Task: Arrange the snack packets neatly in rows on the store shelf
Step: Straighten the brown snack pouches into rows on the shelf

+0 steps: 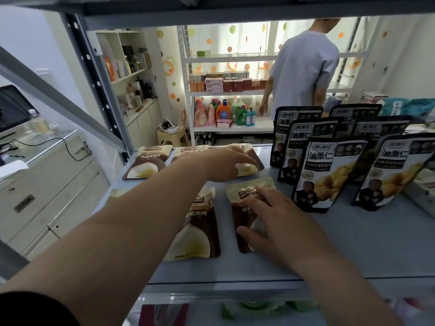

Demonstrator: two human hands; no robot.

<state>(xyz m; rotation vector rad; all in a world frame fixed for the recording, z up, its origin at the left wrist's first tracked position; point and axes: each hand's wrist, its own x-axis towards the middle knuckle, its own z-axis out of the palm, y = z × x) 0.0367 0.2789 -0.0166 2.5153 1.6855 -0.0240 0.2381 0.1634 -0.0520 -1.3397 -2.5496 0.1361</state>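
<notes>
Presently, two bare hands are over a grey shelf (353,243) that carries brown-and-cream snack packets lying flat and black packets standing upright.

Left hand (223,163): reaches to the back row, palm down, fingers (242,158) spread loosely and resting on the rightmost back-row brown packet (253,164). No closed grip is visible; the hand lies on top of the packet rather than around it.

Right hand (280,220): palm down on the front-right brown packet (244,203), fingers extended over its upper part and thumb against its lower part. The hand presses flat on the packet; it is open, not clenched.

Brown packets: three lie side by side in a back row, the leftmost (147,163) and the middle one (186,152) untouched. Two more lie in front, the front-left one (200,231) partly hidden by the left forearm, just beside the packet under the right hand.

Black packets (329,172): stand in two columns on the right part of the shelf, each column running front to back, well clear of both hands.

Background: a person in a light shirt (303,69) stands at a white rack holding detergent bottles (223,111).
</notes>
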